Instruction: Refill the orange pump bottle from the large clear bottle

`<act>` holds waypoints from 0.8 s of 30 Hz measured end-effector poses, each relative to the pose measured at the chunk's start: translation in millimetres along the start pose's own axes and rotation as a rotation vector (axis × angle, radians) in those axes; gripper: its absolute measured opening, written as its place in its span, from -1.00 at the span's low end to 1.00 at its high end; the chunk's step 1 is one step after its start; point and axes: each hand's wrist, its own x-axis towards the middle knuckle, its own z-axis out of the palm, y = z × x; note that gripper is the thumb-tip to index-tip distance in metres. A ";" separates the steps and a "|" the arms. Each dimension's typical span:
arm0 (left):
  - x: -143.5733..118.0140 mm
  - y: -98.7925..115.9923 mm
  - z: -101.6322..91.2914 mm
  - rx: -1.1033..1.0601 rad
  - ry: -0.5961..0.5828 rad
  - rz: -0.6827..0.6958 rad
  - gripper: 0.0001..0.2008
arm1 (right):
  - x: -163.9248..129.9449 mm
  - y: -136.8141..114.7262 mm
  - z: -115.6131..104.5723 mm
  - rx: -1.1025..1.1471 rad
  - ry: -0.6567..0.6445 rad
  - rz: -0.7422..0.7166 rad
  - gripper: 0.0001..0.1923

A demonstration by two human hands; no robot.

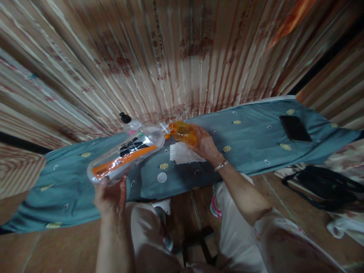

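My left hand (pixel 110 193) grips the base of a large clear plastic bottle (pixel 125 153) with an orange and black label. The bottle is tilted, its neck toward the middle of the table. My right hand (pixel 203 142) is closed around a small amber bottle (pixel 182 132) lying sideways, its neck pointing left. The two necks meet or nearly meet; whether they touch I cannot tell. Under the amber bottle lies a white paper tissue (pixel 186 153). A white round cap (pixel 162 177) rests on the cloth nearby. Behind the large bottle stands a clear bottle with a black top (pixel 125 118).
A teal patterned cloth (pixel 247 148) covers the narrow table. A black phone (pixel 295 129) lies on its right part. Striped curtains (pixel 182 68) hang along the back edge. At the lower right is a black bag (pixel 327 185).
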 end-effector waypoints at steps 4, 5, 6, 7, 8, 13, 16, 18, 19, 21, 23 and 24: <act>1.6 -1.7 -0.9 -0.009 0.011 0.007 -0.56 | 0.6 -3.0 -1.7 -0.014 -0.016 0.020 -0.07; 2.3 -2.4 -1.6 -0.004 0.003 0.013 -0.57 | 0.7 -3.7 -2.2 -0.019 -0.021 0.023 -0.07; 3.0 -3.1 -2.3 -0.001 -0.006 0.021 -0.57 | 0.9 -4.3 -2.5 -0.024 -0.026 0.026 -0.07; 3.6 -3.8 -2.9 -0.001 -0.014 0.030 -0.56 | 1.0 -4.8 -2.8 -0.028 -0.031 0.029 -0.07; 4.0 -4.2 -3.3 -0.003 -0.023 0.038 -0.55 | 1.1 -5.1 -3.0 -0.030 -0.035 0.032 -0.06; 2.7 -4.2 -4.8 -0.002 -0.064 0.039 -0.49 | 0.9 -4.3 -3.1 -0.018 -0.029 0.023 -0.05; 1.4 -4.8 -7.2 0.019 -0.070 0.041 -0.47 | 0.2 -3.2 -2.7 -0.008 -0.020 0.005 -0.07; 1.4 -5.5 -8.8 0.029 -0.065 0.040 -0.49 | 0.0 -2.8 -2.0 -0.006 -0.015 -0.001 -0.08; 1.6 -5.8 -9.0 0.033 -0.061 0.034 -0.50 | 0.0 -2.6 -1.4 -0.007 -0.013 -0.001 -0.07; 2.2 -5.6 -8.2 0.025 -0.039 0.024 -0.50 | 0.0 -2.4 -0.2 -0.008 -0.007 0.005 -0.07; 2.6 -4.4 -5.8 0.006 -0.015 0.009 -0.49 | 0.0 -2.0 0.9 -0.006 0.002 0.007 -0.08; 2.5 -3.6 -4.5 -0.004 -0.006 0.003 -0.48 | -0.1 -1.8 1.2 -0.004 0.006 0.006 -0.08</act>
